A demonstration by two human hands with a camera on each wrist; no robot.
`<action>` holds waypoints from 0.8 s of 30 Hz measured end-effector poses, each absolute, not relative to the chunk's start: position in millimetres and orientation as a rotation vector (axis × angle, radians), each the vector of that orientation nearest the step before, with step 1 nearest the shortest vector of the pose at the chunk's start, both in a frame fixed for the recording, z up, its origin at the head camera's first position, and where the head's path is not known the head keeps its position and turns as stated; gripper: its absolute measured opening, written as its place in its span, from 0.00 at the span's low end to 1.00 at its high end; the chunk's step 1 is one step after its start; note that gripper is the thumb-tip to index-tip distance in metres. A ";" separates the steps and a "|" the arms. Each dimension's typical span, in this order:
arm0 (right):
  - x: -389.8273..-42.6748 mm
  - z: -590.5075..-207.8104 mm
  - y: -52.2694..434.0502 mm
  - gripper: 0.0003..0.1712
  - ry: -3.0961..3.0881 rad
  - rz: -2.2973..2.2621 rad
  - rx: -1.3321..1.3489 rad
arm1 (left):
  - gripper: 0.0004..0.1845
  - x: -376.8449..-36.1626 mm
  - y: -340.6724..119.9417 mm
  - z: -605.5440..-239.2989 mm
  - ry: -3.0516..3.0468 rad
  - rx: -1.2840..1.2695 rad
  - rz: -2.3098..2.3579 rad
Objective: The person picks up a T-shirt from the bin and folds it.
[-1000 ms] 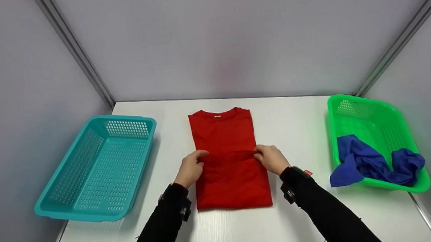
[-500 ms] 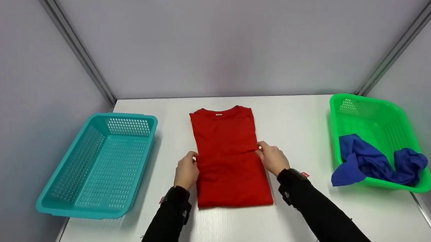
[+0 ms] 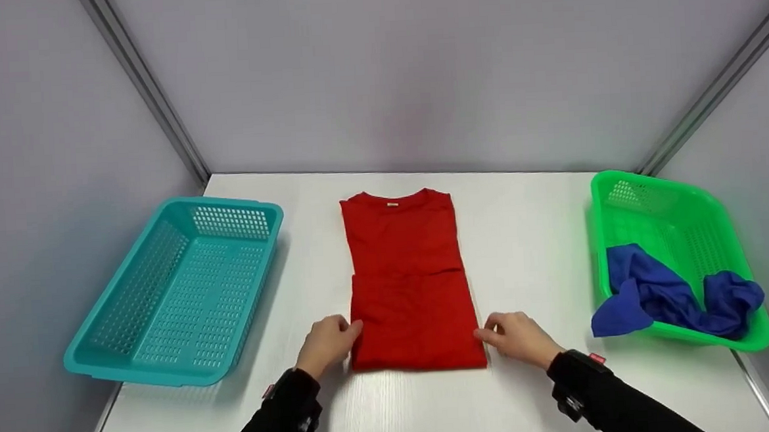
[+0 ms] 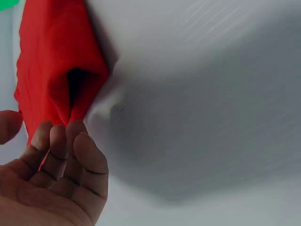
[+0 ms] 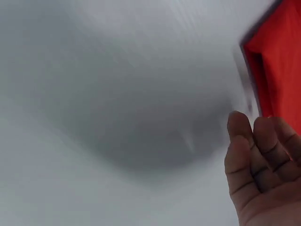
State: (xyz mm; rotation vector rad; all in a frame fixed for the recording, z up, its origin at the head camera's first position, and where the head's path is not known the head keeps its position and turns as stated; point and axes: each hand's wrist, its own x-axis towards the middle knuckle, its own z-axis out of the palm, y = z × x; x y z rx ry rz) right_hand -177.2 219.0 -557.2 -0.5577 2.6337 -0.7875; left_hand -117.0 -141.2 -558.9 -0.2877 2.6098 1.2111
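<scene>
A red T-shirt (image 3: pixel 404 241) lies folded in a narrow rectangle, its collar and small label at the far end. The lower part is turned up over the front, with its edge across the middle. My left hand (image 3: pixel 328 343) is at the shirt's lower left side, thumb over the edge. In the left wrist view the fingers (image 4: pixel 90 157) are loosely bent and apart from the thumb, close by an open fold in the red cloth (image 4: pixel 51 52). At the lower right side, my right hand (image 3: pixel 519 337) has its fingertips by the edge, fingers (image 5: pixel 237 160) relaxed.
A teal perforated basket (image 3: pixel 258 315) stands on the left of the white table (image 3: pixel 401 412). To the right, a green basket (image 3: pixel 676 194) holds a crumpled blue cloth (image 3: pixel 665 293), partly hanging over the rim. Grey walls (image 3: pixel 417 76) enclose the back and sides.
Both hands have let go of the turned-up edge at mid-shirt and moved down toward the near end, the right one also outward. The fold lies flatter now.
</scene>
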 end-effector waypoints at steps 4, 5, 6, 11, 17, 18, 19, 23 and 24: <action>-155.6 -565.1 229.8 0.12 2.419 -0.920 -0.527 | 0.14 -94.5 -143.0 -560.7 2.428 -0.232 1.345; -151.4 -566.7 230.8 0.12 2.372 -0.963 -0.495 | 0.13 -89.9 -144.0 -561.0 2.389 -0.224 1.374; -148.2 -568.1 231.5 0.11 2.327 -1.010 -0.458 | 0.11 -86.2 -144.9 -562.1 2.351 -0.223 1.401; -138.8 -571.7 230.5 0.14 2.124 -1.245 -0.218 | 0.07 -74.3 -147.7 -567.3 2.217 -0.247 1.498; -140.0 -563.3 226.5 0.11 2.175 -1.277 -0.250 | 0.05 -69.2 -148.5 -564.6 2.319 -0.184 1.557; -140.7 -558.2 226.7 0.10 2.202 -1.266 -0.285 | 0.05 -68.3 -149.1 -561.3 2.353 -0.164 1.556; -141.5 -552.2 227.4 0.09 2.224 -1.256 -0.323 | 0.05 -67.3 -149.8 -557.6 2.394 -0.133 1.558; -145.7 -523.3 231.4 0.06 2.291 -1.232 -0.463 | 0.06 -64.3 -153.6 -538.5 2.564 -0.015 1.575; -146.8 -516.0 232.5 0.06 2.302 -1.226 -0.501 | 0.07 -64.0 -154.8 -533.0 2.599 0.009 1.587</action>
